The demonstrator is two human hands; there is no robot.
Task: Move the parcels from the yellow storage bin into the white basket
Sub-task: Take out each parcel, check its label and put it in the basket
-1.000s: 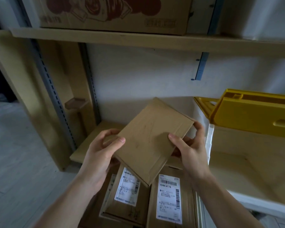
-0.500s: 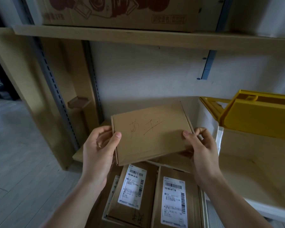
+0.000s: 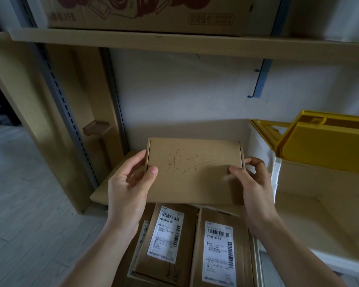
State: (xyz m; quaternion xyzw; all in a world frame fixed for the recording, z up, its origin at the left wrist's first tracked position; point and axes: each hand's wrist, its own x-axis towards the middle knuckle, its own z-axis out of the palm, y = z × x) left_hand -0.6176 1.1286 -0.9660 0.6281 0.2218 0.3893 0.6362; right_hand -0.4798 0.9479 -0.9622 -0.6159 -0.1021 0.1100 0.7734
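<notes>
A flat brown cardboard parcel with handwritten marks on its top is held level in front of me. My left hand grips its left edge, thumb on top. My right hand pinches its right edge. Below it lie several brown parcels with white shipping labels, among them a left one and a right one; what they lie in is hard to tell. The yellow storage bin stands on the shelf at the right.
A wooden shelf board runs overhead with a large printed carton on it. A low wooden shelf extends under the yellow bin. A wooden upright stands at the left, with grey plank floor beyond.
The parcel has turned from a tilted, corner-up pose to level, its handwritten face toward me, and has moved slightly right. Both hands kept hold of its edges.
</notes>
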